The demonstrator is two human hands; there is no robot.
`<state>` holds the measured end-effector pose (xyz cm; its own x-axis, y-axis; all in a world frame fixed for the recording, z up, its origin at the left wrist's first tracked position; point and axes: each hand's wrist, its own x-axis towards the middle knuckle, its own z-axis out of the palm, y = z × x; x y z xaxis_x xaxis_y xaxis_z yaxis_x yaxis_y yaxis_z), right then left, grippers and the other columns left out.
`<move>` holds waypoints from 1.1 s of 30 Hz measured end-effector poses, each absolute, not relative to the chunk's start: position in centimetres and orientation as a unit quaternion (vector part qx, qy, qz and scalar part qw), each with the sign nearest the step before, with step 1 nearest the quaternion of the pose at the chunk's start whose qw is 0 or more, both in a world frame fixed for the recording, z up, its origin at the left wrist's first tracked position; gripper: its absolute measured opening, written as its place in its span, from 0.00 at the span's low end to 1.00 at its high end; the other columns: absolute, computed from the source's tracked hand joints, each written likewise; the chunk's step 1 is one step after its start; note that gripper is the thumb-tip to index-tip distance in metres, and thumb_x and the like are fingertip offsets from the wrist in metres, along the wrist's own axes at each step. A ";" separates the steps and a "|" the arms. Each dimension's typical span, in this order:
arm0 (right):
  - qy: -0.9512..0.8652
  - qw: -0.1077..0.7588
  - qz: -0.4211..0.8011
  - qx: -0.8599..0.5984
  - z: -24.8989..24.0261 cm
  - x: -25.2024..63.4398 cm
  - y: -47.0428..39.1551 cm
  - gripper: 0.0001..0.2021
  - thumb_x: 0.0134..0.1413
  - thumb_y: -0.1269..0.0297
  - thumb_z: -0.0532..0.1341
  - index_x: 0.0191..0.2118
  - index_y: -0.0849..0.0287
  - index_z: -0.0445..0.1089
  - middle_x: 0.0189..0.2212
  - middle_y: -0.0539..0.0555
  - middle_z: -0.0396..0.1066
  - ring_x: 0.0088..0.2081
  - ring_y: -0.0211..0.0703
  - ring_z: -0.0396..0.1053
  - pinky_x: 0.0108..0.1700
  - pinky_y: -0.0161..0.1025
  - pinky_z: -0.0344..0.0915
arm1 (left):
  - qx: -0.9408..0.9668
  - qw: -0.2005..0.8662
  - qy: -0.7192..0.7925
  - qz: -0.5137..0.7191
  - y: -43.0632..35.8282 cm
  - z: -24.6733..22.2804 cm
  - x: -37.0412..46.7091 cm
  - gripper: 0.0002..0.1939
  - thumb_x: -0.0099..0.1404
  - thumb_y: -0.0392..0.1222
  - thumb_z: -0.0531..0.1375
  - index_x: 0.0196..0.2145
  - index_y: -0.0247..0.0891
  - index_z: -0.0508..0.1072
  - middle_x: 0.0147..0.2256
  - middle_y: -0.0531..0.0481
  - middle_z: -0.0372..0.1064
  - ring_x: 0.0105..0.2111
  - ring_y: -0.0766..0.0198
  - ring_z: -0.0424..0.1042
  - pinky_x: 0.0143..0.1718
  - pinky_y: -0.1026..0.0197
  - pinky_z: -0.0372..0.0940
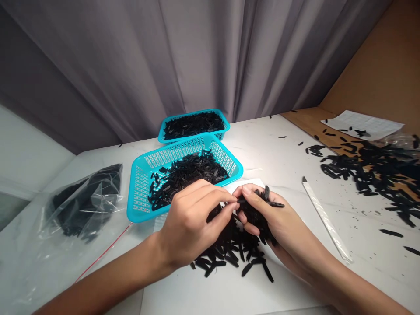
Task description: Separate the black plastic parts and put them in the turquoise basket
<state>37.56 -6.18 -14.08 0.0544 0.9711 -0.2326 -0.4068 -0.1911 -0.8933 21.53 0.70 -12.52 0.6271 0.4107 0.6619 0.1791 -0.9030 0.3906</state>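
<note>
The left hand [193, 223], knuckles up, pinches a black strip [242, 201] between thumb and fingertips. The right hand [274, 214] curls around a bunch of black pieces [255, 215], thumb laid across, above a loose pile [229, 247] near the blue basket [139, 214].

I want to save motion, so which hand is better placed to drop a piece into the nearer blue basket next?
Probably your left hand: it's closer to the nearer blue basket and appears to pinch just one black piece, while your right hand is farther and cradles a bunch of pieces.
</note>
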 end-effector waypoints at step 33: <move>-0.328 0.575 0.608 -0.439 -14.1 37.8 -6.1 0.12 0.58 0.56 0.66 0.30 0.59 0.72 0.27 0.50 0.65 0.26 0.34 0.58 0.22 0.29 0.54 | 0.854 0.156 0.212 0.449 0.7 -12.3 21.2 0.07 0.64 0.29 0.64 0.38 0.37 0.74 0.31 0.53 0.76 0.31 0.68 0.72 0.34 0.64 0.69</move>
